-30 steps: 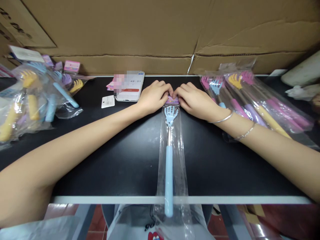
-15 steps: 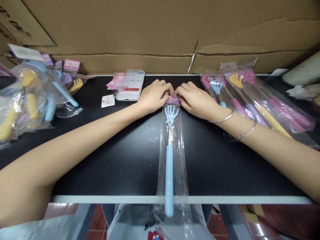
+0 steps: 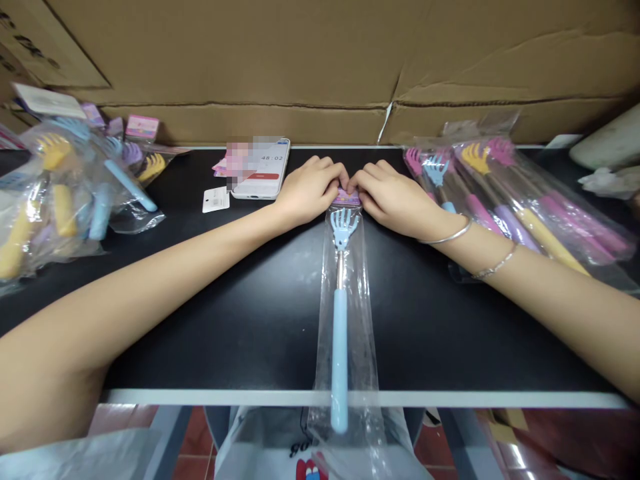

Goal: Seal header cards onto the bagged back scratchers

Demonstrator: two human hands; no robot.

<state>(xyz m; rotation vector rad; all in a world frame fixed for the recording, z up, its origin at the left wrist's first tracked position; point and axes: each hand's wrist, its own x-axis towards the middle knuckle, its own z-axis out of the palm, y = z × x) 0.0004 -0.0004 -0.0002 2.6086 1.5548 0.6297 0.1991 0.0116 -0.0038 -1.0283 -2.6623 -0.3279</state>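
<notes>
Nothing much has moved since the earlier frames; both hands stay pinched on the same spot, and the phone (image 3: 261, 169) timer now reads 48:02 instead of 48:01.

A black table (image 3: 240, 313) with a pale front edge stands against cardboard boxes (image 3: 320, 60). The left hand (image 3: 311, 189) and right hand (image 3: 393, 195) meet fingertip to fingertip, grasping the pink card (image 3: 346, 197) at the top of a clear bag (image 3: 345, 313) holding a blue scratcher (image 3: 339, 333), which lies mid-table and overhangs the near edge. Bagged scratchers lie left (image 3: 55, 193) and right (image 3: 510, 200). A white tag (image 3: 216, 199) sits beside the phone.
</notes>
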